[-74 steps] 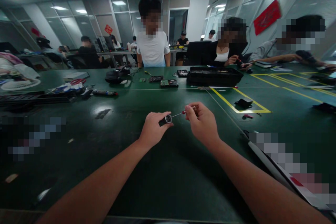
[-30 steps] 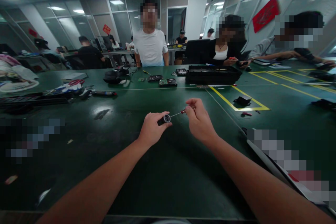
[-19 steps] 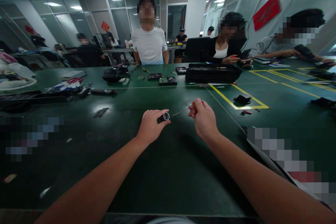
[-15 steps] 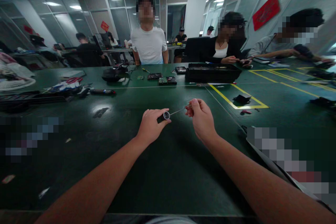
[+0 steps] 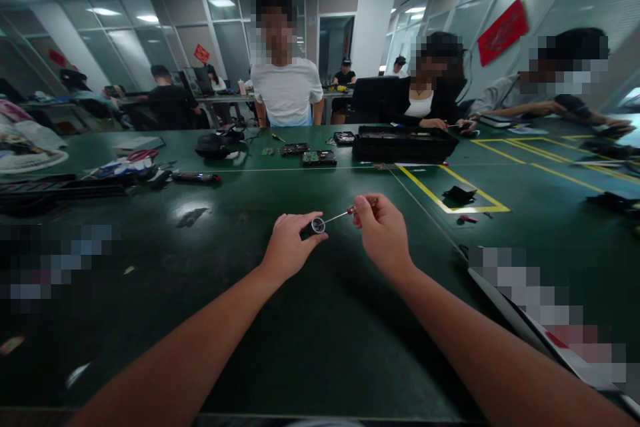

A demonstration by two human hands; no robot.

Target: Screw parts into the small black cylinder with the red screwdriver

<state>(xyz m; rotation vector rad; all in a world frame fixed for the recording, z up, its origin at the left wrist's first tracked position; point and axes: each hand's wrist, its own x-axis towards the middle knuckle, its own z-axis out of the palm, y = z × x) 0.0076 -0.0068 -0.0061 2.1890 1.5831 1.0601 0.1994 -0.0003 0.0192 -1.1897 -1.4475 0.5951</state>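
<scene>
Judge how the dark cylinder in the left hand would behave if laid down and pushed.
The dark cylinder would probably roll on its side, given its round rim. It seems stiff: the left hand pinches it with no visible dent. Likely light for its size if the hollow-looking end runs deep.

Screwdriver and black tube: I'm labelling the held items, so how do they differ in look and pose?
The screwdriver is slender, with a metal shaft and reddish handle; the black tube is thicker, with a silvery rim.
The screwdriver slants from the right hand towards the tube; the black tube has its open end facing the camera, in the left hand.
Both are held above the table.
</scene>
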